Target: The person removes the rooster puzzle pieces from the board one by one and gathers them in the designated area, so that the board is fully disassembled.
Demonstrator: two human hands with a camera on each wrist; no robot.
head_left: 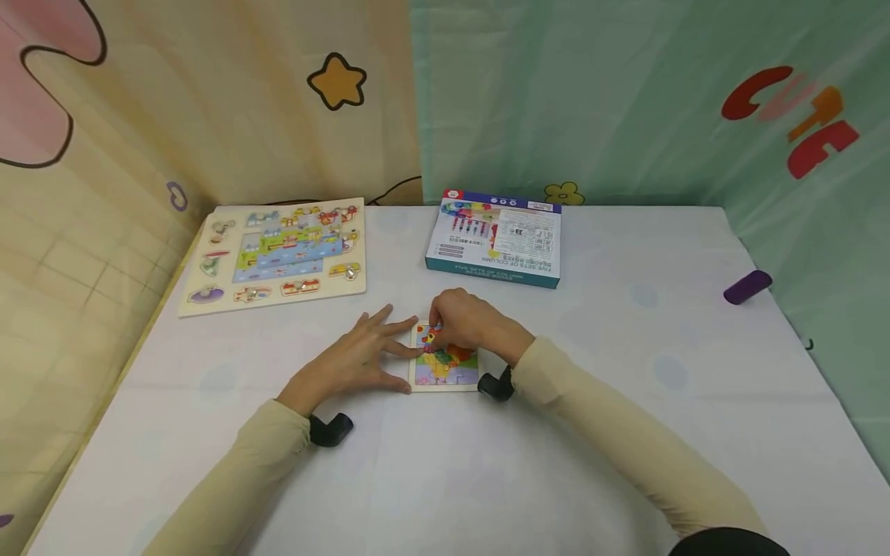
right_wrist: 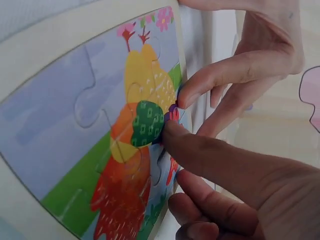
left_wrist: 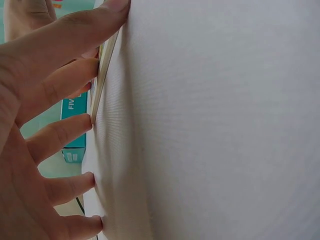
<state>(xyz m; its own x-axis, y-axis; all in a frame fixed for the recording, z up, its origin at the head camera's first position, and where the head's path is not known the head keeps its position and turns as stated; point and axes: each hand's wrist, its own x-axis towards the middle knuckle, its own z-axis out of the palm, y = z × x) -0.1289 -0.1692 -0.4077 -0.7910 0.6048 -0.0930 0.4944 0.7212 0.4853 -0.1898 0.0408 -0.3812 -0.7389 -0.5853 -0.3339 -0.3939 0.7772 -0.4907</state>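
A nearly square jigsaw puzzle [head_left: 448, 377] lies flat on the cloth-covered bench [head_left: 431, 479], its printed bird [head_left: 439, 366] tail to the right, feet on the near side. The left hand [head_left: 358, 354], fingers spread, touches its left edge; the right hand [head_left: 469, 320] curls over its far-left corner, pinching or not I cannot tell. Behind sit a cardboard box [head_left: 497, 235] and wooden board [head_left: 276, 285], before patterned curtains [head_left: 591, 100].

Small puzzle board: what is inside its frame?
Jigsaw pieces showing a colourful bird. The right hand covers part of them; what lies directly under its thumb cannot be seen.
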